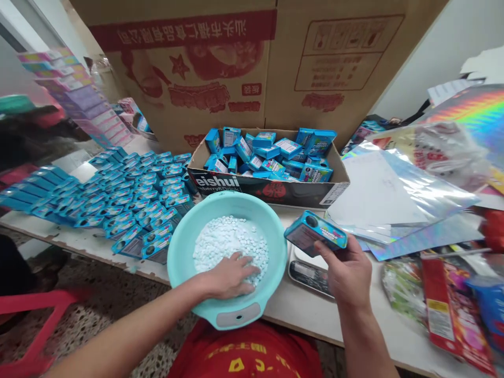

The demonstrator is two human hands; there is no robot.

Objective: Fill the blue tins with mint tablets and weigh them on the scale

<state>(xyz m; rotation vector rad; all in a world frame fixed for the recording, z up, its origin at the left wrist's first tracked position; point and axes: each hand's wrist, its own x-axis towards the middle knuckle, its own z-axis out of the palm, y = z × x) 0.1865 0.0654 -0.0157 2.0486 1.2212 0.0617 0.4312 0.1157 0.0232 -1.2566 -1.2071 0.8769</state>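
Note:
My left hand (233,275) reaches into a light-blue plastic basin (177,247), its fingers spread on a heap of small white tablets (220,236). Whether any tablets are under the palm is hidden. In my right hand (350,268) is a small blue printed box (315,231), tilted, with a round dark hole in its top face. The box is just right of the basin's rim. Beneath it, partly covered by the hand, lies a white device with a dark front panel (311,277), perhaps a scale.
Behind the basin, an open carton (271,191) holds many jumbled blue boxes. Rows of similar boxes (134,205) stand at left. A big cardboard box (283,63) rises at the back. Shiny sheets (378,194) and colourful packets (444,310) lie at right; a red stool (35,304) is lower left.

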